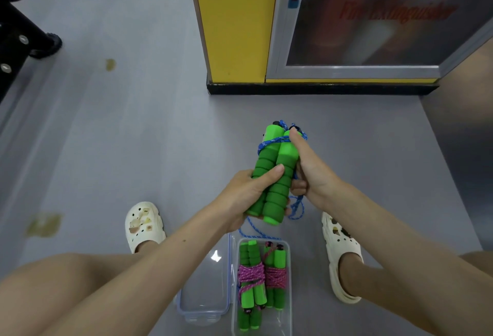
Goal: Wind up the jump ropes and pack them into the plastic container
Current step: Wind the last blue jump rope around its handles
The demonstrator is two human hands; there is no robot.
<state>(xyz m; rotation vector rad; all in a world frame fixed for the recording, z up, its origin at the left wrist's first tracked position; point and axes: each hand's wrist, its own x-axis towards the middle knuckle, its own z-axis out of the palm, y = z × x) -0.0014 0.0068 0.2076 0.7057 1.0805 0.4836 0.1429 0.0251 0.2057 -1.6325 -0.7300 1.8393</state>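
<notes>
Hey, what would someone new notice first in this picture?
The bright green handles mid-frame, gripped by the left hand and right hand, with blue rope looped round their top. Near the bottom edge, a clear container holds two pink-roped bundles. A yellow pillar stands behind.
</notes>
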